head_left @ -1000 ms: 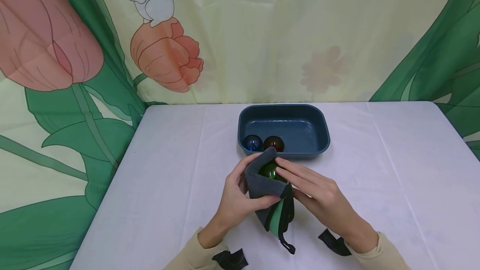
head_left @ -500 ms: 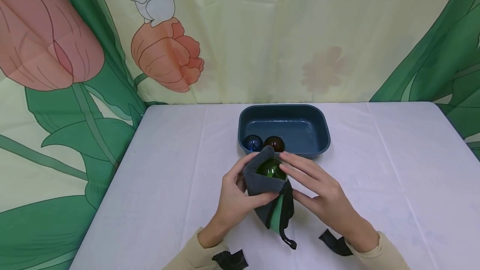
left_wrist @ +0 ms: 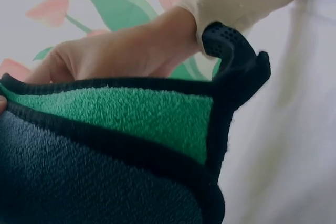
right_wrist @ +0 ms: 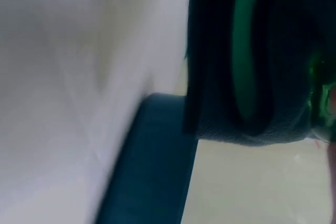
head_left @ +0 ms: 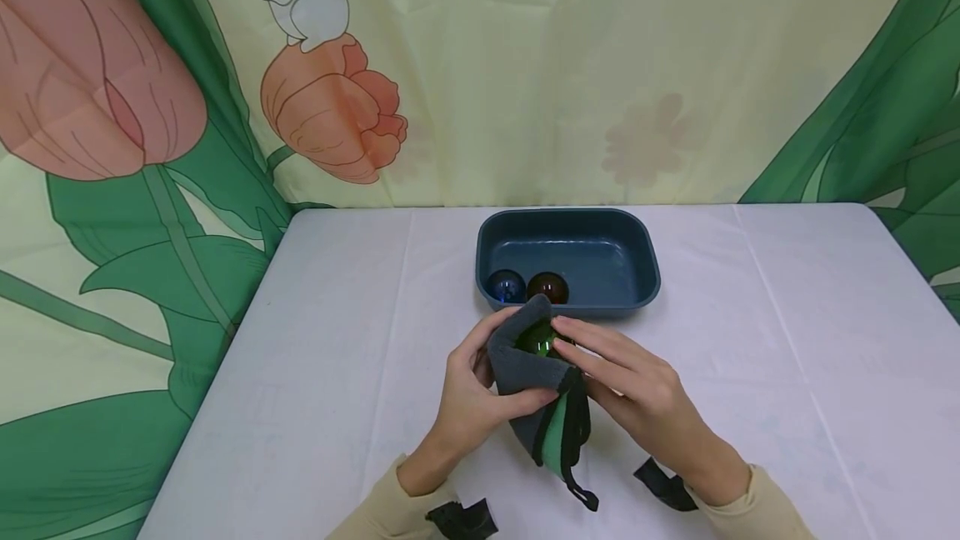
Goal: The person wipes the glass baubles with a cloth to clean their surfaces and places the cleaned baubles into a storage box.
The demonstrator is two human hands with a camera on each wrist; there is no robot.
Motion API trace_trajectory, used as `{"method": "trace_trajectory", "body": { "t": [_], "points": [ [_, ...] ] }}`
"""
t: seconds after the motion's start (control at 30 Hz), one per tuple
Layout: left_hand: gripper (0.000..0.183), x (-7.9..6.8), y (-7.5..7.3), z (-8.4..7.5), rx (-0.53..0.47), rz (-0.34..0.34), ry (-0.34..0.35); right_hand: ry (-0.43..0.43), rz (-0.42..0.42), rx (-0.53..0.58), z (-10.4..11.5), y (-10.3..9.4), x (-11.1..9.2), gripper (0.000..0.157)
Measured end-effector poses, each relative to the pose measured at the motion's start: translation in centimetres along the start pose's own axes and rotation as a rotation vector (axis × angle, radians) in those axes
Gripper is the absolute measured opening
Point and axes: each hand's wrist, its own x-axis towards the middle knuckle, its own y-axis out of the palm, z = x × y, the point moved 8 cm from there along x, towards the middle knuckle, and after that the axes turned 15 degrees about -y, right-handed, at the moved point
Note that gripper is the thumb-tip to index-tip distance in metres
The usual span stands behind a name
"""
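A grey cloth [head_left: 525,367] with a green reverse and black edging is folded around a green glass ball [head_left: 536,338], whose upper part shows. My left hand [head_left: 467,411] grips the cloth from the left, thumb across its front. From the right, my right hand [head_left: 641,390] holds the ball, with fingertips on its glass and the thumb low by the cloth. Close up in the left wrist view, the cloth's green side [left_wrist: 126,111] hides the ball. A sliver of the green glass ball [right_wrist: 319,95] shows at the right edge of the right wrist view.
Just beyond the hands stands a dark blue basin [head_left: 607,261]. Inside it lie a blue glass ball [head_left: 506,285] and a brown glass ball [head_left: 548,286], side by side near the front left. A white cloth covers the table [head_left: 330,340]. Printed fabric [head_left: 510,90] hangs behind.
Half a second ago my right fingers were drawn back and more of the green ball showed. They have moved left, back over the glass. The cloth's loop has shifted slightly.
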Motion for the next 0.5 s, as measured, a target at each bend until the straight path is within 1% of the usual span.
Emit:
{"method": "trace_trajectory", "body": {
  "t": [0.13, 0.17, 0.23, 0.3, 0.33, 0.37, 0.43, 0.5],
  "points": [
    [0.076, 0.1, 0.1, 0.0, -0.007, 0.026, 0.021, 0.239, -0.005, 0.126, -1.5, 0.1, -1.0, 0.044],
    [0.075, 0.1, 0.1, 0.0, -0.008, 0.032, 0.023, 0.292, -0.005, 0.147, -1.8, 0.1, -1.2, 0.048],
    [0.075, 0.1, 0.1, -0.1, -0.009, 0.039, 0.026, 0.360, 0.002, 0.174, -2.1, 0.2, -1.5, 0.061],
    [0.074, 0.2, 0.0, -0.1, -0.008, 0.041, 0.025, 0.380, 0.017, 0.174, -2.2, 0.3, -1.6, 0.070],
    [0.074, 0.2, 0.0, -0.1, -0.005, 0.040, 0.026, 0.379, 0.025, 0.171, -2.2, 0.4, -1.6, 0.071],
    [0.074, 0.2, 0.0, -0.2, -0.003, 0.038, 0.027, 0.368, 0.036, 0.162, -2.1, 0.4, -1.6, 0.066],
    [0.075, 0.2, -0.1, -0.3, 0.004, 0.034, 0.031, 0.306, 0.049, 0.135, -1.7, 0.4, -1.3, 0.054],
    [0.075, 0.2, -0.2, -0.4, 0.009, 0.032, 0.036, 0.215, 0.061, 0.093, -1.2, 0.4, -0.8, 0.049]
  ]
}}
